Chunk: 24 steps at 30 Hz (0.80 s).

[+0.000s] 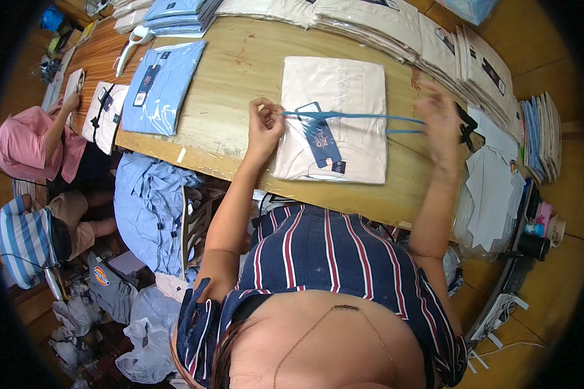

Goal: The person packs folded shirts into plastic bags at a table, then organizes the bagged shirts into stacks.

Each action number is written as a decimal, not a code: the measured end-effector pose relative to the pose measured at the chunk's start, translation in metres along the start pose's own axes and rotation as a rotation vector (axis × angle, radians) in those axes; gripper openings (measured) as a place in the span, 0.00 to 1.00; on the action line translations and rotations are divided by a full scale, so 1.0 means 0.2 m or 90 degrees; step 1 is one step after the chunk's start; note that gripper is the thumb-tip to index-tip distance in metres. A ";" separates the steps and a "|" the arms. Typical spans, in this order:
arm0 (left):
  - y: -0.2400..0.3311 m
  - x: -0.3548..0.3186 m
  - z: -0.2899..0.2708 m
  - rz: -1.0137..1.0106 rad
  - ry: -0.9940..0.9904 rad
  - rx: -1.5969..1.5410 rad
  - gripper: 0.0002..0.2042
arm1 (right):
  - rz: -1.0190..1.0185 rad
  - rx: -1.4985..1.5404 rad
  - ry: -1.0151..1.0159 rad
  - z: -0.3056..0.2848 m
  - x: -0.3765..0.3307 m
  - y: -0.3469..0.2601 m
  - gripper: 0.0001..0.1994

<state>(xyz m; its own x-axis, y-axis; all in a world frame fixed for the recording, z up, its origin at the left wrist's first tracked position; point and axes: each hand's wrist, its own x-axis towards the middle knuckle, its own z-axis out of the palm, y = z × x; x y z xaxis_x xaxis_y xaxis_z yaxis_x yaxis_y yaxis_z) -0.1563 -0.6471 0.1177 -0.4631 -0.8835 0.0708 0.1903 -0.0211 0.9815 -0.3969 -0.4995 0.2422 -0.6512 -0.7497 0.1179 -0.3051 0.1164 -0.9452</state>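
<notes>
Blue band [336,115] crosses cream packet [363,152] — tabletop [237,71] flanks both side edges.

Blue strap [347,115] across bagged beige shirt [363,155]

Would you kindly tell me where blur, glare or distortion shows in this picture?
Head view: right hand blurred, left hand sharper; head view: glare on the blue bagged shirt; head view: cream shirt stacks bow along the rim, corners black.

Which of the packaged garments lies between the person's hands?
The cream packet crossed by the blue band; the other packets lie stacked or off to the left.
</notes>
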 end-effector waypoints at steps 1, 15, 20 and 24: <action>0.00 -0.01 0.00 -0.031 0.076 -0.109 0.14 | 0.045 0.127 0.015 -0.12 0.01 0.05 0.14; 0.11 -0.04 -0.13 0.034 0.028 0.436 0.11 | -0.044 -0.435 0.139 -0.10 -0.10 0.52 0.13; 0.08 -0.06 0.05 0.101 0.002 0.556 0.15 | -0.019 -0.234 0.062 0.27 -0.08 0.47 0.12; 0.09 -0.09 0.07 0.022 -0.012 0.438 0.16 | 0.012 -0.066 0.062 0.28 -0.11 0.41 0.13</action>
<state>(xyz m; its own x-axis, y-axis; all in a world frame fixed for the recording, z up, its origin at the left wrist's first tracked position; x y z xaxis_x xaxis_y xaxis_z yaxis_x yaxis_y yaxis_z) -0.1562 -0.6260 0.1359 -0.4823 -0.8702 0.1005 -0.3845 0.3134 0.8683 -0.3690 -0.5102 0.1452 -0.7203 -0.6805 0.1346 -0.3595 0.2004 -0.9114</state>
